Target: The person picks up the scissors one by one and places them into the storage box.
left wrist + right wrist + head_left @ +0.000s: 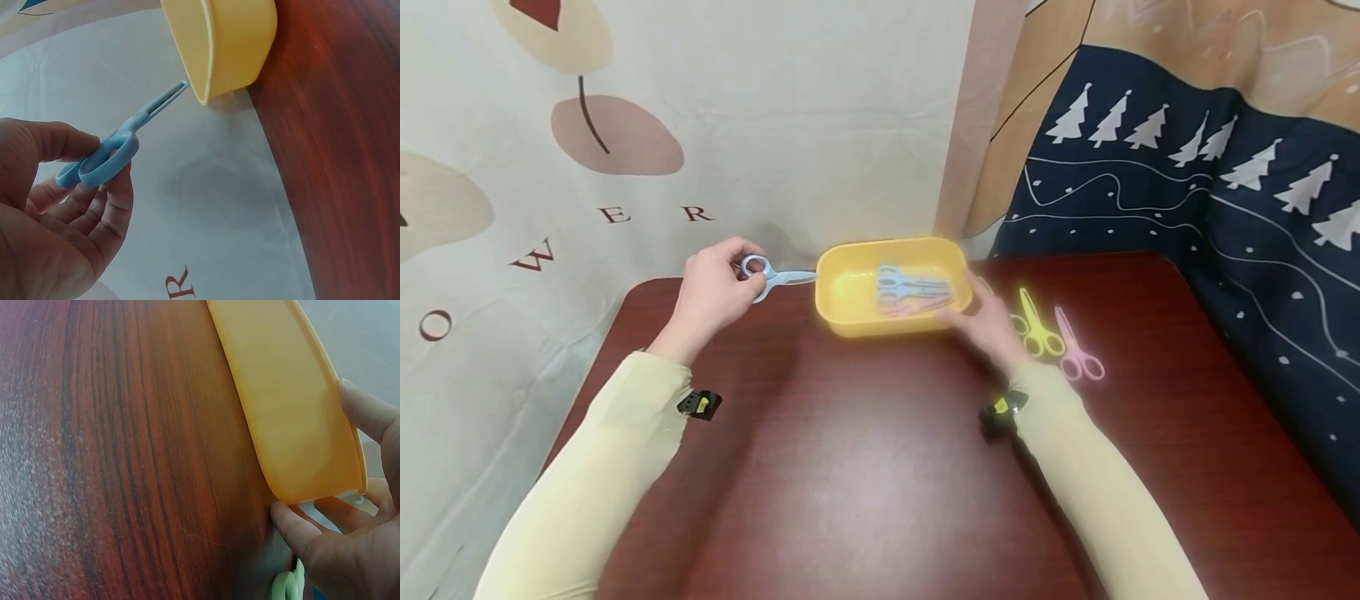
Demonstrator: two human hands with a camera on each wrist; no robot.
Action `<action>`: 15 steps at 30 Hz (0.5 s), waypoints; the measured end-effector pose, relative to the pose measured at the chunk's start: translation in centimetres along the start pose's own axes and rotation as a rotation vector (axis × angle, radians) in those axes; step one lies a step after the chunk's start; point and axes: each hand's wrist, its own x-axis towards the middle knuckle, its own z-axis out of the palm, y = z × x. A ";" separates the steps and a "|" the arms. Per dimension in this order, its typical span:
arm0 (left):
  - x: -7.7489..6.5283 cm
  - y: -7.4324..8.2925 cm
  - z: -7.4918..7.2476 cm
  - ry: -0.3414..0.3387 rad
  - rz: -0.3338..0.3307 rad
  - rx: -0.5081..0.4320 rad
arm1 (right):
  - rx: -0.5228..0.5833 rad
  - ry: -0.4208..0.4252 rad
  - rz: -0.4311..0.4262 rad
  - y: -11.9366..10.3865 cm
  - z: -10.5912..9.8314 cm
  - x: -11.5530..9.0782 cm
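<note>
My left hand (711, 287) pinches a pair of light blue scissors (775, 278) by the handles, thumb on one side. The closed blades point right, and their tip is right at the left rim of a yellow plastic bin (847, 296). In the left wrist view the blue scissors (128, 133) are held up beside the bin's end. My right hand (988, 327) grips the bin's right end; in the right wrist view its thumb lies at the rim and the fingers at the end wall and bottom corner. Several blue and pink scissors (898, 287) lie together inside the bin's right half.
Right of my right hand, yellow scissors (1036, 325) and pink scissors (1073, 346) lie on the dark red-brown table (850, 467); another yellow handle is partly hidden by that hand. A pale printed cloth (820, 125) hangs behind the bin, and a navy tree-patterned cloth (1120, 192) borders the right.
</note>
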 end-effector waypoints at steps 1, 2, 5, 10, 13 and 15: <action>0.1 0.1 0.1 0.002 0.000 -0.003 | -0.002 0.000 -0.001 0.0 0.0 0.0; 0.2 0.3 0.2 0.004 0.001 -0.006 | -0.002 0.001 -0.002 0.1 0.0 0.0; 0.5 0.7 0.4 0.011 0.014 -0.015 | -0.008 0.004 0.006 0.1 -0.1 0.1; 1.0 1.4 0.8 -0.007 0.024 -0.030 | -0.016 0.007 0.012 0.0 -0.1 0.0; 1.2 1.7 1.0 -0.025 0.013 -0.032 | -0.012 0.000 0.009 0.0 -0.1 0.0; 1.4 2.0 1.1 -0.042 0.007 -0.035 | -0.006 -0.002 0.012 0.0 -0.1 0.0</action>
